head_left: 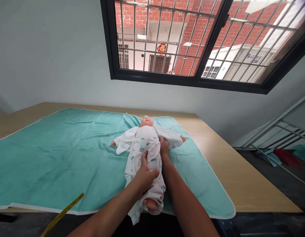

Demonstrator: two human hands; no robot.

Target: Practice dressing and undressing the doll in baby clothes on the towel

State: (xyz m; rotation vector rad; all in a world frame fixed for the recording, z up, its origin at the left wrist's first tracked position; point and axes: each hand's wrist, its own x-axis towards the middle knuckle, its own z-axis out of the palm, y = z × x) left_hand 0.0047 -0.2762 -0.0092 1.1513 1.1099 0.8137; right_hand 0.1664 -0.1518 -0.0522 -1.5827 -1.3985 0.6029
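Note:
A baby doll (pixel 147 121) in a white printed romper (pixel 145 144) lies on its back on a teal blanket (pixel 56 148), head toward the window. My left hand (pixel 145 175) rests on the doll's legs, thumb and forefinger pressed into the romper fabric near the middle. My right hand (pixel 164 146) lies along the doll's side at the waist, fingers tucked against the romper under its arm. One bare doll foot (pixel 150 204) pokes out of the romper near the table's front edge.
The blanket covers much of a wooden table (pixel 241 164) set against a pale wall under a barred window (pixel 192 39). A yellow tape measure (pixel 61 214) hangs at the front left. A metal rack (pixel 278 131) and cloths lie at the right.

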